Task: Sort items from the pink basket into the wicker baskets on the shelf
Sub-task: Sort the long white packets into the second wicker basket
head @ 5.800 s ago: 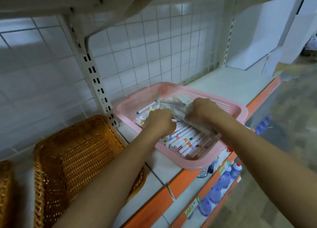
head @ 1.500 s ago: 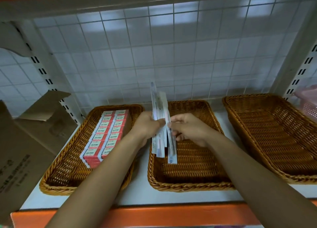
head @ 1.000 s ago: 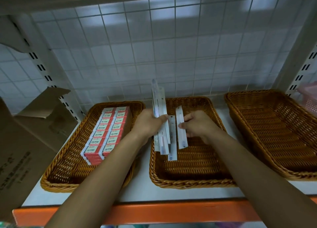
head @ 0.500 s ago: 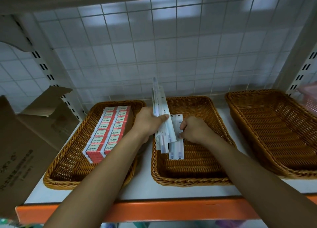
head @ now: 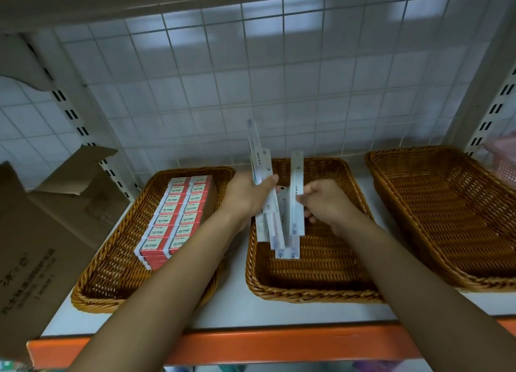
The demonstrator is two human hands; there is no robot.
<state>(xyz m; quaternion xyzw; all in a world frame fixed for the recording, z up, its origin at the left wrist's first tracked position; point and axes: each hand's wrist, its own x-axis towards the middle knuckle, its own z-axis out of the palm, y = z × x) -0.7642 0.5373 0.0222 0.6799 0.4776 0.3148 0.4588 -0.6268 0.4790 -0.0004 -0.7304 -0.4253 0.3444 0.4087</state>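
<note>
Left hand [head: 247, 197]: grip curled round a bundle of long flat white packets [head: 260, 162], upright over the middle brown wicker basket [head: 307, 293] on the shelf [head: 251, 314]. Right hand [head: 326, 204]: grip pinching a single white packet [head: 296, 176], just beside the bundle. Laid packets [head: 287, 253] rest inside that basket.

Dim overhead light, warped blurry edges

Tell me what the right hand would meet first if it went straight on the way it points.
Probably the bundle of slim packets in the left hand; the right hand, pinching one packet, points that way. Depth unclear.
</note>
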